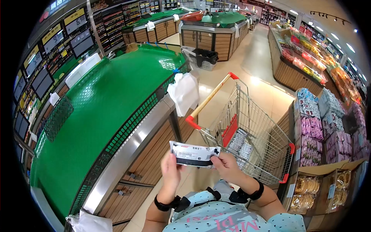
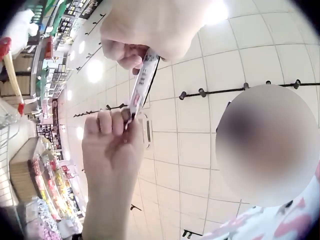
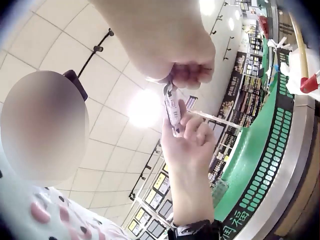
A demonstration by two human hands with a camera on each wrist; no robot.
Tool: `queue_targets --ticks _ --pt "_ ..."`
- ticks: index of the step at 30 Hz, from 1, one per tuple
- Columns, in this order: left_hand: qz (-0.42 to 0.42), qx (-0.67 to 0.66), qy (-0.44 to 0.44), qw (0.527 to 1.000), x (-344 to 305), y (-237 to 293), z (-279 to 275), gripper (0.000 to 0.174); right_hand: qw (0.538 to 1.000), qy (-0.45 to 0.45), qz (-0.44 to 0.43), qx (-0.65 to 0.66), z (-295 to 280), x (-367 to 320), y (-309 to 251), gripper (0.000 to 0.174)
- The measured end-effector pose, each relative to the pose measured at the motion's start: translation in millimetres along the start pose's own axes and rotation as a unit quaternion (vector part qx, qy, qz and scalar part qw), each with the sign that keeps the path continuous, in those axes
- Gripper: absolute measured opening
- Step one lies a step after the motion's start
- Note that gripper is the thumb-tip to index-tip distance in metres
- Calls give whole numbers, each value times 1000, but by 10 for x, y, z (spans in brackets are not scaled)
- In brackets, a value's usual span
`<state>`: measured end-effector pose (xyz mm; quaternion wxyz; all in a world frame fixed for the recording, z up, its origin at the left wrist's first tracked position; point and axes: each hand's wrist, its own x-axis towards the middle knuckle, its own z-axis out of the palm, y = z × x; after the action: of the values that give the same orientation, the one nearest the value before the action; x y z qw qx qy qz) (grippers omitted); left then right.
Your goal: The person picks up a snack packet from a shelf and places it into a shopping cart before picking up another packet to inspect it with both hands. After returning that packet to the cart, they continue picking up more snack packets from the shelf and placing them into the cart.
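Note:
Both hands hold a small flat packet, white with a black lower strip, a barcode and printed text (image 1: 195, 154), in front of the body. My left hand (image 1: 171, 171) grips its left end. At its right end, the thumb and curled fingers of my right hand (image 1: 227, 167) pinch the corner. The left wrist view shows the packet (image 2: 143, 82) nearly edge-on between the two hands. Just beyond the hands stands a wire shopping cart (image 1: 266, 135) with a yellow handle and red corners. Several silvery packets (image 1: 240, 145) lie in it.
On the left is a long display counter covered with a green sheet (image 1: 116, 89), with white plastic bags (image 1: 183, 92) hanging from its edge. Stacked purple and blue packets (image 1: 311, 127) and boxed biscuits (image 1: 305, 191) stand close on the right. A black basket (image 1: 205, 58) sits on the floor ahead.

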<state>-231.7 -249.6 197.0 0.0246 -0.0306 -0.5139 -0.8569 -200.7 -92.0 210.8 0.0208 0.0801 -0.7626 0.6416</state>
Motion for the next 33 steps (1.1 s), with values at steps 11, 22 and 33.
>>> queue_targets --ticks 11,22,33 --pt "368 399 -111 832 79 321 343 11 994 93 -49 8 -293 -205 -129 23" --pt "257 289 -186 903 79 -105 456 34 988 140 -58 -33 -464 -492 -26 26" --pt "-257 56 -510 819 165 -738 962 36 778 217 -269 -524 -929 -951 20 6"
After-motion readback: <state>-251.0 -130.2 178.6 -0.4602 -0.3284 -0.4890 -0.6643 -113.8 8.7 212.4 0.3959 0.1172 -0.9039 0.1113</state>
